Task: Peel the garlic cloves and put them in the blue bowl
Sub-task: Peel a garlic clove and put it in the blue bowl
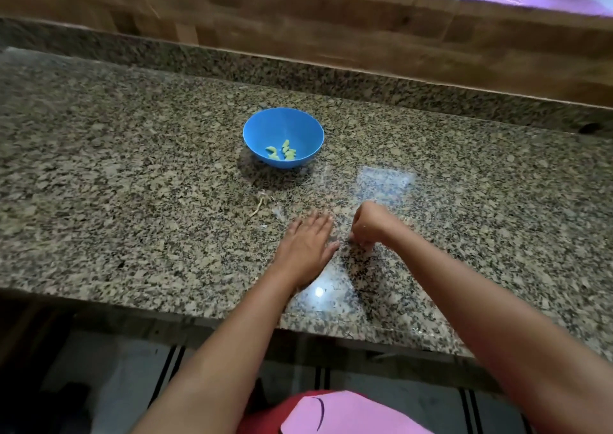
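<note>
No readable text, label, brand, number or sign shows anywhere in this view

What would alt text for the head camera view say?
A person's left hand lies flat on a granite counter while the right hand curls its fingers at the surface; beyond sits a blue bowl holding peeled garlic cloves.

Speckled granite counter [132,175], wooden backsplash [298,25], tiled floor [109,377].
</note>
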`<state>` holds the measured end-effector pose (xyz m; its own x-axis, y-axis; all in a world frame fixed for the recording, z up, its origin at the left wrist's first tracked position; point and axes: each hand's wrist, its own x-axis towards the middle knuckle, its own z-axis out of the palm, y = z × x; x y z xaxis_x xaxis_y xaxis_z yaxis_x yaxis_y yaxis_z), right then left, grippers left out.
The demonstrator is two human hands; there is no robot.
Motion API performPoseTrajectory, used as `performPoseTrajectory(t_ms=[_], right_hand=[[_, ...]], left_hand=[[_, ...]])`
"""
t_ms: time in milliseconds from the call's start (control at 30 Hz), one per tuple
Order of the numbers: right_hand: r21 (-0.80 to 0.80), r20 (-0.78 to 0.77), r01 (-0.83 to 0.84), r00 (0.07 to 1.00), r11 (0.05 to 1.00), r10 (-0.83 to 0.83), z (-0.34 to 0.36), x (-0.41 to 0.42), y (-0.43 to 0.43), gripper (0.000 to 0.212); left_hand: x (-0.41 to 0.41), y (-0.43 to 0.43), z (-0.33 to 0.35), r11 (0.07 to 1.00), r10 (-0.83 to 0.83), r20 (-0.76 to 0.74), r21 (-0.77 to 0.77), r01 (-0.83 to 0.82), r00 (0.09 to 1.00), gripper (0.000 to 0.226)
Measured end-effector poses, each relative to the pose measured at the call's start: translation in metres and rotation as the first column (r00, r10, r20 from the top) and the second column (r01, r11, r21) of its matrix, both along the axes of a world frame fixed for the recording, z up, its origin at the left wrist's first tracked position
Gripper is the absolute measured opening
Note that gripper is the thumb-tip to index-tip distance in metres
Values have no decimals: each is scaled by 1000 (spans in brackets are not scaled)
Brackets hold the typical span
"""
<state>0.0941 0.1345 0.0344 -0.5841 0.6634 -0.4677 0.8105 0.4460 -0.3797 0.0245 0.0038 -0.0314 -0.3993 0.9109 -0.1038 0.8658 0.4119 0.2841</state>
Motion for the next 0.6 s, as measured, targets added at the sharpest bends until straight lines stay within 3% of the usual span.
performPoseTrajectory(t_ms=[233,400,533,600], right_hand=[[91,144,-78,987,993,64,7,-14,-7,3],[217,231,-184,964,959,133,12,-26,-16,24],[214,117,-112,989,970,89,7,-14,-20,14],[41,-39,60,998,997,-58,0,4,-16,3]], left_hand=[[-1,0,-5,1000,-13,-34,-9,12,999,59],[0,1,-5,1000,-18,-26,11,18,999,59],[-1,-1,-7,999,-22,-17,44,23,1000,59],[-1,-2,-6,998,-26,8,62,26,1000,58]])
